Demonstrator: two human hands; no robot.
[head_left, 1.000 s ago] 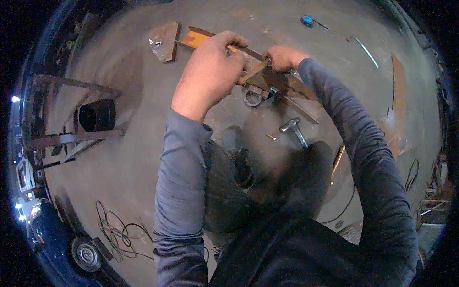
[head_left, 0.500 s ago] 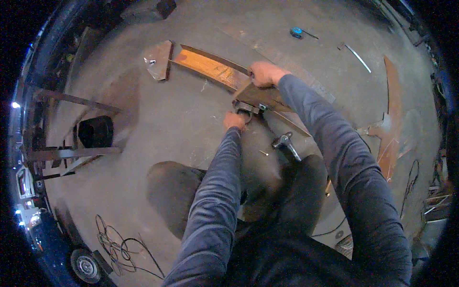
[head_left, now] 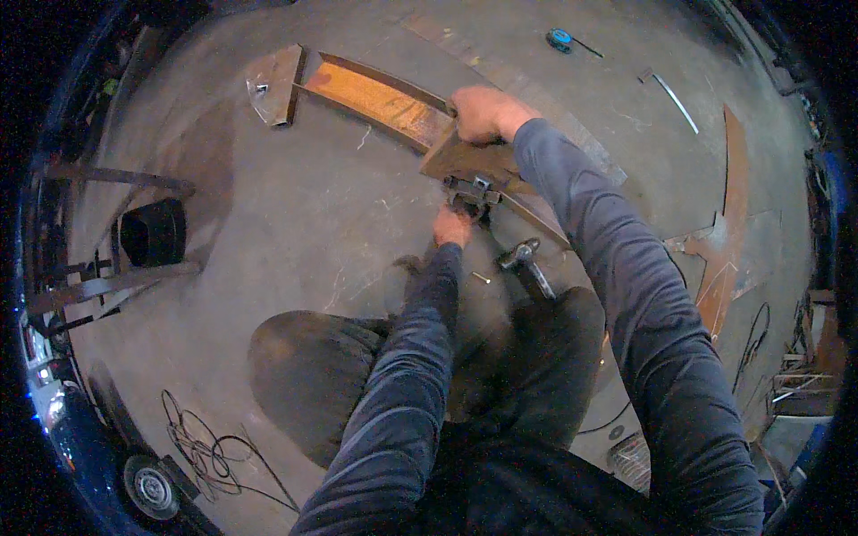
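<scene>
A long rusty steel channel point(head_left: 380, 100), orange-yellow inside, lies across the floor before me. Over its right part sits a brown steel plate point(head_left: 451, 159), tilted. My right hand point(head_left: 483, 113) is closed on the far edge at the plate and channel; its fingertips are partly hidden. At the plate's near edge is a dark metal clamp-like piece point(head_left: 474, 192) with a small block on it. My left hand point(head_left: 453, 227) is closed round the near end of that piece. Close to my right knee lie a hammer point(head_left: 529, 265) and a small brass-coloured pin point(head_left: 481, 278).
A cut steel plate point(head_left: 277, 85) lies beyond the channel's left end. Farther off are a blue tape measure point(head_left: 560, 39) and a metal strip point(head_left: 677, 103). Brown sheet pieces point(head_left: 735, 196) lie right. A metal frame point(head_left: 107, 286) stands left, near coiled cable point(head_left: 210, 456).
My view has shifted slightly, so the floor items sit a little differently. The clamp-like piece and my left hand have turned at the plate's near edge. My right hand keeps its hold.
</scene>
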